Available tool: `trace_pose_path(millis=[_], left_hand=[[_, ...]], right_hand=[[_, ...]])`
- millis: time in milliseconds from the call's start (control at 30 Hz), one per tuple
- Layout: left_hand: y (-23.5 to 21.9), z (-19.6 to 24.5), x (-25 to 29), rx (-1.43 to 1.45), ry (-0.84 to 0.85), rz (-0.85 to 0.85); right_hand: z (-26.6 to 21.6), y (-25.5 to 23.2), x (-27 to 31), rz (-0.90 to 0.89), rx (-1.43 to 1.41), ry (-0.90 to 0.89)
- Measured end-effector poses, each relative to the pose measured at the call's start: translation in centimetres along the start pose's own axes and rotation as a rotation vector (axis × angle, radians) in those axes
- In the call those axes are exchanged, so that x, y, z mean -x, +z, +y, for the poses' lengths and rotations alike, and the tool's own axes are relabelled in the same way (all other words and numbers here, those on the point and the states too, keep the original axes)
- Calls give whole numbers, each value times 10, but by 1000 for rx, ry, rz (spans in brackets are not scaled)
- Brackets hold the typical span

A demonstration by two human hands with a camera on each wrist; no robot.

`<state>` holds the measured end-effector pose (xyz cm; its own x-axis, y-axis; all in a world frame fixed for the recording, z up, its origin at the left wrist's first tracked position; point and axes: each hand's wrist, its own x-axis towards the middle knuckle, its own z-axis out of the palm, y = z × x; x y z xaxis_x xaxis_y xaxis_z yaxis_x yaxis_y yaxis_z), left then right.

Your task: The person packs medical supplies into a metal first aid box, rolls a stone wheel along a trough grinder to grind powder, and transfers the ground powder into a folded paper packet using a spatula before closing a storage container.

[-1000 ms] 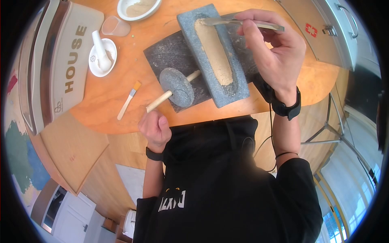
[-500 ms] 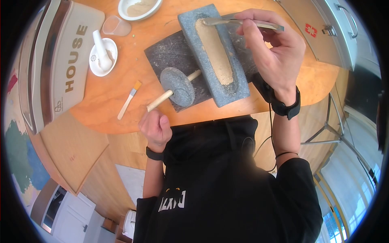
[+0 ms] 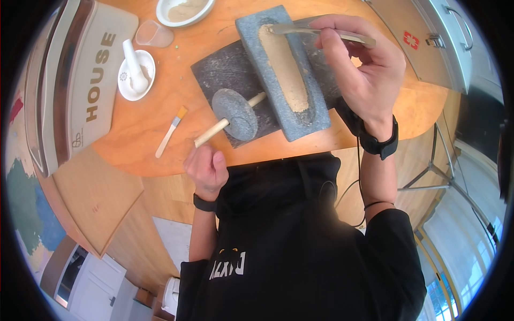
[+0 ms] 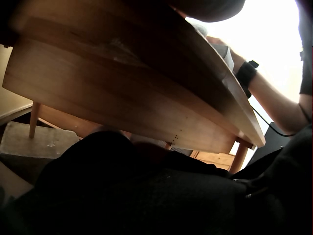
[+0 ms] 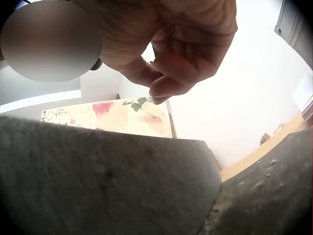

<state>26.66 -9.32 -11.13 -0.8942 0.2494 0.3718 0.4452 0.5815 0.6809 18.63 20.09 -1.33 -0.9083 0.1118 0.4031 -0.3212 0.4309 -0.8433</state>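
Note:
My right hand [image 3: 369, 75] pinches a thin metal spatula [image 3: 342, 34] between thumb and fingers, above the right side of a grey stone trough [image 3: 316, 104]. The spatula's flat tip lies at the far end of the tan powder [image 3: 286, 69] in the trough. At the table's near edge my left hand [image 3: 206, 170] is idle, its fingers loosely curled and holding nothing. Just beyond it is the wooden handle [image 3: 211, 133] of a stone grinding wheel [image 3: 235, 114], which leans beside the trough. The right wrist view shows my right hand [image 5: 181, 49] above the trough's grey side [image 5: 107, 176].
A dark board [image 3: 214, 72] lies under the trough. To the left are a flat brush [image 3: 171, 132], a small white mortar [image 3: 147, 60] with its pestle, a clear cup [image 3: 153, 35] and a large HOUSE box [image 3: 99, 75]. A white bowl [image 3: 184, 22] stands behind; a metal case [image 3: 423, 45] is at right.
The spatula's handle end has tilted slightly, and my right hand has shifted a little to the right. The tip remains at the powder's far end. My left hand has barely moved.

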Motion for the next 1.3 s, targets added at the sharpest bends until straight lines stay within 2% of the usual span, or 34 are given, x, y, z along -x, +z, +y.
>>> trace_pose_path(millis=[1100, 1300], left_hand=[[0, -2, 2, -17, -1, 20], [0, -3, 2, -20, 4, 20]], right_hand=[[-20, 7, -3, 24, 259, -22], [-11, 9, -1, 31, 127, 5]])
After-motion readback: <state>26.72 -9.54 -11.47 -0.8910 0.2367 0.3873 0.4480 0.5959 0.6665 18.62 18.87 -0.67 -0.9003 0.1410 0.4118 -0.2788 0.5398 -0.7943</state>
